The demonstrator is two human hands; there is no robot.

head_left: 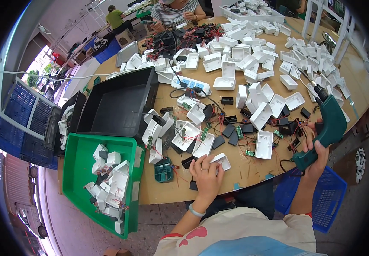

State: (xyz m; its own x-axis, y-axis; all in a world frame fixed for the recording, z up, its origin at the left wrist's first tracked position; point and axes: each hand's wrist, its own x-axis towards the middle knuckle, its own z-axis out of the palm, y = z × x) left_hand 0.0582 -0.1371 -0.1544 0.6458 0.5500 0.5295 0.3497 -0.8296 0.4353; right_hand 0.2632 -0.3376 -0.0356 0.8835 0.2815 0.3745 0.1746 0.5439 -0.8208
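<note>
My right hand (316,151) is wrapped round the handle of a dark green power screwdriver (334,117), its black chuck and thin bit angled toward the far left. Near the table's front edge, my left hand (208,174) has its fingers bent at the left side of a small white plastic case (222,161); the hand hides part of the case. Just beyond lies an open white case (203,146) with a green circuit board and red wires at it. Another open white case (264,145) sits between my two hands, a small green board (249,153) beside it.
White cases (240,53) and black parts with red wires (180,40) are heaped at the back. A power strip (191,85) crosses the middle. Leftward stand a black tray (112,106) and a green bin (71,170) holding cases. A person (176,15) sits opposite.
</note>
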